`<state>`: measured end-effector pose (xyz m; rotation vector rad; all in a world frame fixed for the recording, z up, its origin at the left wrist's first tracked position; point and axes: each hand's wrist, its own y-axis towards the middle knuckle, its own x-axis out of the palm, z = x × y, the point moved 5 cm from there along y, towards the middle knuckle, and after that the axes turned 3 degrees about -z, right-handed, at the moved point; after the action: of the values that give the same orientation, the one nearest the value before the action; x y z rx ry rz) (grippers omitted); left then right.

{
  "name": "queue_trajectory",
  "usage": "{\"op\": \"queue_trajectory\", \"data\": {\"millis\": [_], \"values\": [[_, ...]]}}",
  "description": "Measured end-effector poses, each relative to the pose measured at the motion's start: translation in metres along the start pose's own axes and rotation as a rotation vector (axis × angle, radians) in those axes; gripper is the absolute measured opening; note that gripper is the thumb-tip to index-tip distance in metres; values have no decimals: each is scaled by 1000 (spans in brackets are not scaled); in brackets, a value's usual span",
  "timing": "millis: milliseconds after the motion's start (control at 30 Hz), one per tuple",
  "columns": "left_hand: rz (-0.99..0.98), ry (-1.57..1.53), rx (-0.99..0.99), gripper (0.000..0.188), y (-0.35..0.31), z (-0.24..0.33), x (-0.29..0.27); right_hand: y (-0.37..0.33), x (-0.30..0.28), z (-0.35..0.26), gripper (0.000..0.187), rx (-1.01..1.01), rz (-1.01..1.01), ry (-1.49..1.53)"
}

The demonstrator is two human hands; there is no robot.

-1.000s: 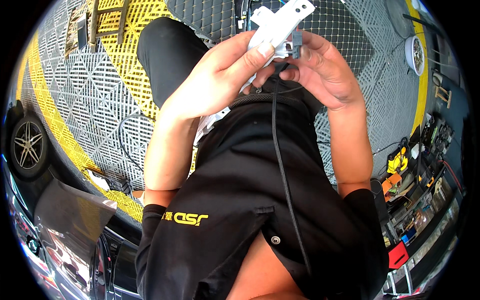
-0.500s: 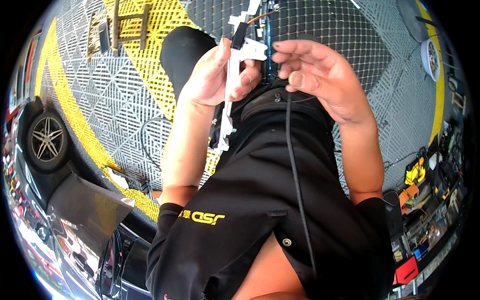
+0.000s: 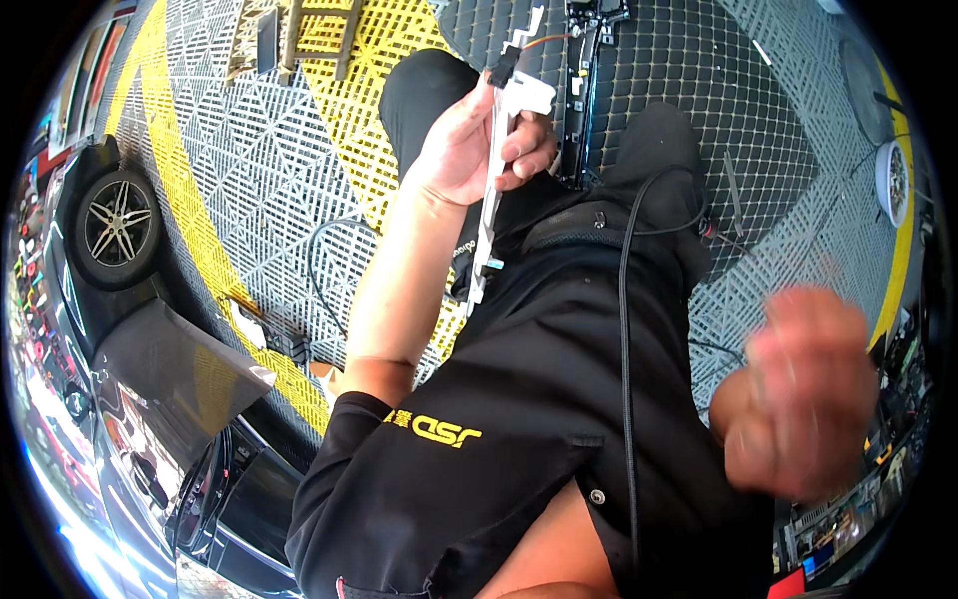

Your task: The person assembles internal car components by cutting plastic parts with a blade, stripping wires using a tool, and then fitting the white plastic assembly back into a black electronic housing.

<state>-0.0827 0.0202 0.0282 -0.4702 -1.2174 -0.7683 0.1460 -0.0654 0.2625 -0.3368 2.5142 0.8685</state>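
Note:
My left hand (image 3: 461, 150) is closed around a long, thin white plastic strip (image 3: 488, 222) with a wider bracket part (image 3: 527, 96) above my fingers. A small black block (image 3: 504, 68) sits on the strip near my fingertips, and a thin orange-red wire (image 3: 549, 40) runs from it. Beyond the strip, a long dark part with electronics (image 3: 575, 110) lies on the mat. Out at the right, my right hand (image 3: 803, 389) is raised beside my body, apart from the strip. Motion smears its fingers, so whether it holds anything is hidden.
A black cord (image 3: 627, 329) hangs down my front and loops over my knee. A dark quilted mat (image 3: 738, 90) covers the floor ahead. To the left stands a dark car with a spoked wheel (image 3: 117, 228). At the right are a white bowl (image 3: 891, 185) and clutter.
My right hand has moved away from the strip, out to the right and back toward my body. The left hand keeps its hold. The whole view has shifted slightly.

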Motion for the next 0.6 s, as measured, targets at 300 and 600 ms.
{"op": "queue_trajectory", "data": {"millis": [300,600], "values": [[91,13,75,53,1,16,15,3,-21,-25,18,-98,-99,-7],[354,65,36,45,-1,31,-5,7,13,25,25,46,73,-75]]}}
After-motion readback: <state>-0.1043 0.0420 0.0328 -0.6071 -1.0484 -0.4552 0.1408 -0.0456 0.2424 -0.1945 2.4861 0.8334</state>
